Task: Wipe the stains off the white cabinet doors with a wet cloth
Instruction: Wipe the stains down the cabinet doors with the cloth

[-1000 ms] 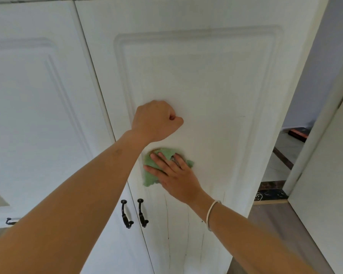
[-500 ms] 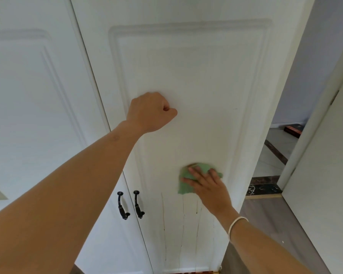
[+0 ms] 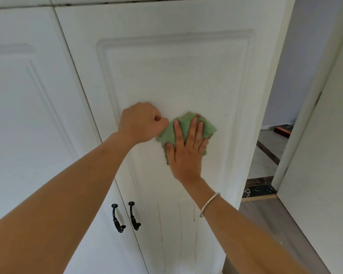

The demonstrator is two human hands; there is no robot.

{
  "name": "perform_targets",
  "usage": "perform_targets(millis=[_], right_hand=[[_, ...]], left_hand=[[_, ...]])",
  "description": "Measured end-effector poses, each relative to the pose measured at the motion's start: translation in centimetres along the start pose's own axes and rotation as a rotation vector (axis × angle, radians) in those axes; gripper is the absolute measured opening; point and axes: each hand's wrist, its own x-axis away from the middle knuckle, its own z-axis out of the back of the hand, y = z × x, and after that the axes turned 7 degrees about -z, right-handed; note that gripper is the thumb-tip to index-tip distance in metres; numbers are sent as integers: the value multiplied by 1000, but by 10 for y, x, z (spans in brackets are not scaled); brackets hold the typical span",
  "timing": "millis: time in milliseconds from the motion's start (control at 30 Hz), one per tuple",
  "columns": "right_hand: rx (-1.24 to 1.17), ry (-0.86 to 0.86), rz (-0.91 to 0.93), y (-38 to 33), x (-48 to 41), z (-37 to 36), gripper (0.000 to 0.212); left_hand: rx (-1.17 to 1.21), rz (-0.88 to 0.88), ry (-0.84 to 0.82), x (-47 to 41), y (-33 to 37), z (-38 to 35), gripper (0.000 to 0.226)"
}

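Note:
A green cloth (image 3: 169,133) lies flat against the panel of the right white cabinet door (image 3: 176,76). My right hand (image 3: 186,153) presses on the cloth with its fingers spread, a bracelet on its wrist. My left hand (image 3: 142,122) is a closed fist resting on the same door, just left of the cloth and touching its edge. Three thin brown drip stains (image 3: 180,230) run down the lower part of this door, below my right hand. The left white cabinet door (image 3: 28,115) is beside it.
Two dark handles (image 3: 126,217) sit low where the doors meet. To the right of the cabinet is an open doorway with a white door frame (image 3: 305,123), a dark threshold strip (image 3: 259,189) and grey wood floor (image 3: 269,220).
My right hand has slid the cloth up and to the left, from the lower right of the panel to beside my left fist. The view has tilted up a little.

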Motion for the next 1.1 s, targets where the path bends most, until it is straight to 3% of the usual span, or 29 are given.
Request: perform_targets(millis=[67, 233, 300, 400, 600, 733, 833, 967, 1100], right_hand=[[-22, -50, -44, 9, 35, -15, 60], [-445, -208, -873, -12, 86, -28, 74], [-549, -183, -1026, -23, 74, -24, 77], [-508, -91, -944, -35, 47, -13, 77], [-283, 172, -387, -46, -46, 14, 66], [-157, 297, -322, -20, -51, 10, 64], [-240, 309, -514, 3, -18, -7, 62], [-371, 180, -834, 28, 51, -29, 63], [-686, -26, -1453, 36, 100, -53, 60]], left_hand=[[-8, -2, -5, 0, 0, 0, 43], [-22, -18, -11, 1, -1, 0, 43], [-30, -22, -13, 1, -1, 1, 43], [-29, -17, -23, 0, 0, 1, 44], [-6, -8, -2, 1, -1, -1, 46], [-10, -18, 4, 1, -3, -3, 43], [-28, -30, 16, 1, -4, -4, 41], [-49, -41, 4, 1, -3, -4, 42], [-60, -32, -5, 0, -3, -3, 41]])
